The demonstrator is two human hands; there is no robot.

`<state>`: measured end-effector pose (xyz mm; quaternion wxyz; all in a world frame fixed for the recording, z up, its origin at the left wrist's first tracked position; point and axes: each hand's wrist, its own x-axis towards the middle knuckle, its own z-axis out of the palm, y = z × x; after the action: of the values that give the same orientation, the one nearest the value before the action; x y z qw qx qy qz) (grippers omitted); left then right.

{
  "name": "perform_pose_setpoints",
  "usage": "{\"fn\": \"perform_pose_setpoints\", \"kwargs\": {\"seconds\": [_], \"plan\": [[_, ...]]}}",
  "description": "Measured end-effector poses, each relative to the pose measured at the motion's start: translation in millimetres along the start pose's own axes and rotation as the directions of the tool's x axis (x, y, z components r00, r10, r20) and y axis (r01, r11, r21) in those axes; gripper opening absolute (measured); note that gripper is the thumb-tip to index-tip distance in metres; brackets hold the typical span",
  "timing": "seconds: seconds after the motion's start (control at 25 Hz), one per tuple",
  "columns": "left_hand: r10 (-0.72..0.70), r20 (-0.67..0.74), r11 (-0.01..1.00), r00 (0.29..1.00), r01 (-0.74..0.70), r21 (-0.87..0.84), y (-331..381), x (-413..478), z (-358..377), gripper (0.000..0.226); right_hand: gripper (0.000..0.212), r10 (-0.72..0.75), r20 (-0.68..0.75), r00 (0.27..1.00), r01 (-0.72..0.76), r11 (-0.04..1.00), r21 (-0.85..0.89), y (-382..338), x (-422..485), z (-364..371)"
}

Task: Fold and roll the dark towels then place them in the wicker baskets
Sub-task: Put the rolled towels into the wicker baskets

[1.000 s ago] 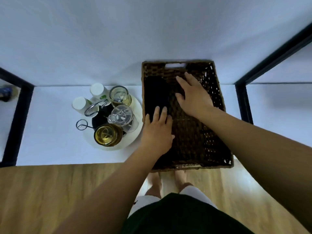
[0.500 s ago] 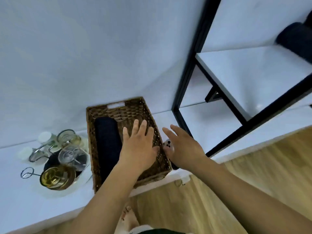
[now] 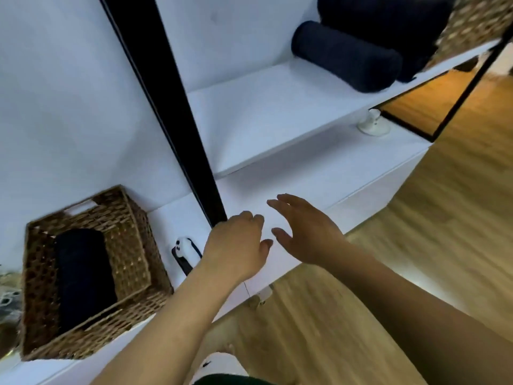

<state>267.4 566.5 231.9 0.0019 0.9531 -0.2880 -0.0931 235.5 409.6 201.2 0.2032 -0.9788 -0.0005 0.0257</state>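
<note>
A brown wicker basket (image 3: 130,245) stands on the low white shelf at the lower left, with one rolled dark towel (image 3: 83,273) lying along its left side. A second rolled dark towel (image 3: 347,56) rests on the upper white shelf at the top right, with more dark fabric (image 3: 388,18) behind it. Another wicker basket (image 3: 469,20) shows blurred at the top right corner. My left hand (image 3: 236,245) hangs over the low shelf, fingers loosely curled, holding nothing. My right hand (image 3: 305,229) is beside it, fingers spread, empty.
A black upright post (image 3: 172,107) of the shelf frame rises between the basket and my hands. A small black and white device (image 3: 184,252) lies on the low shelf right of the basket. A white foot (image 3: 373,126) stands under the upper shelf. Wooden floor lies to the right.
Both hands have left the basket and moved right, past the black post. The view has swung right and up, bringing the upper shelf's rolled towel into sight.
</note>
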Motion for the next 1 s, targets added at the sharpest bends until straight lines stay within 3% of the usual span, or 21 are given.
{"fn": "perform_pose_setpoints", "kwargs": {"seconds": [0.2, 0.36, 0.44, 0.56, 0.72, 0.8, 0.88, 1.0], "plan": [[0.056, -0.158, 0.991, 0.986, -0.074, -0.108, 66, 94, -48, 0.05, 0.059, 0.096, -0.189, 0.977, -0.092, 0.995, 0.029, 87, 15, -78], [-0.018, -0.242, 0.901, 0.97, -0.09, -0.425, 105, 193, -80, 0.048, 0.058, 0.128, -0.3, 0.945, -0.122, 0.992, 0.036, 142, 49, -131], [-0.117, -0.211, 0.782, 0.97, -0.041, -0.621, 124, 250, -93, 0.049, 0.056, 0.162, -0.367, 0.916, -0.153, 0.987, 0.054, 173, 76, -161], [-0.241, -0.053, 0.511, 0.969, 0.08, -0.856, 144, 335, -111, 0.055, 0.052, 0.29, -0.488, 0.823, -0.218, 0.955, 0.2, 218, 125, -204], [-0.225, 0.095, 0.173, 0.97, 0.136, -0.976, 153, 417, -118, 0.081, 0.059, 0.543, -0.421, 0.727, -0.229, 0.769, 0.597, 254, 184, -212], [-0.227, 0.137, 0.101, 0.964, 0.163, -0.981, 153, 437, -114, 0.089, 0.058, 0.577, -0.418, 0.702, -0.219, 0.733, 0.644, 271, 200, -205], [-0.284, 0.168, 0.087, 0.944, 0.2, -0.976, 157, 442, -118, 0.087, 0.046, 0.56, -0.429, 0.709, -0.178, 0.731, 0.659, 289, 210, -208], [-0.376, 0.205, 0.139, 0.904, 0.274, -0.952, 162, 425, -129, 0.062, 0.032, 0.439, -0.327, 0.837, -0.048, 0.653, 0.755, 307, 210, -204]]}}
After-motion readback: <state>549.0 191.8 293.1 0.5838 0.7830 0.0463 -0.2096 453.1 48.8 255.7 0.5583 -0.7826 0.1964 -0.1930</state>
